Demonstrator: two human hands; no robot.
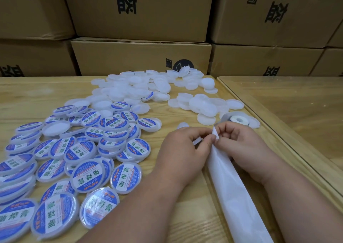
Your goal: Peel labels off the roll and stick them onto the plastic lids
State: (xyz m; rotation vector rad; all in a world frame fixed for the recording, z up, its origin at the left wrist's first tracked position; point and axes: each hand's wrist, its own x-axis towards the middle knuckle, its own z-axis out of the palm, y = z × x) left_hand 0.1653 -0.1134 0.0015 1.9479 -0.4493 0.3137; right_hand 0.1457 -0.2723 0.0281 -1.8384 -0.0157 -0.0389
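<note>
My left hand (pixel 182 150) and my right hand (pixel 241 144) meet in the middle of the table and both pinch the top of a white backing strip (pixel 230 183) that trails toward me. A plain lid (pixel 196 141) peeks out under my left fingers. The label roll (pixel 239 120) lies just beyond my right hand. Several plain white lids (pixel 141 88) are heaped at the back. Several lids with blue labels (pixel 87 150) are piled at the left.
Stacked cardboard boxes (pixel 141 57) form a wall behind the wooden table (pixel 37 92). A second table with a glass top (pixel 289 101) adjoins on the right, its edge running diagonally beside my right forearm.
</note>
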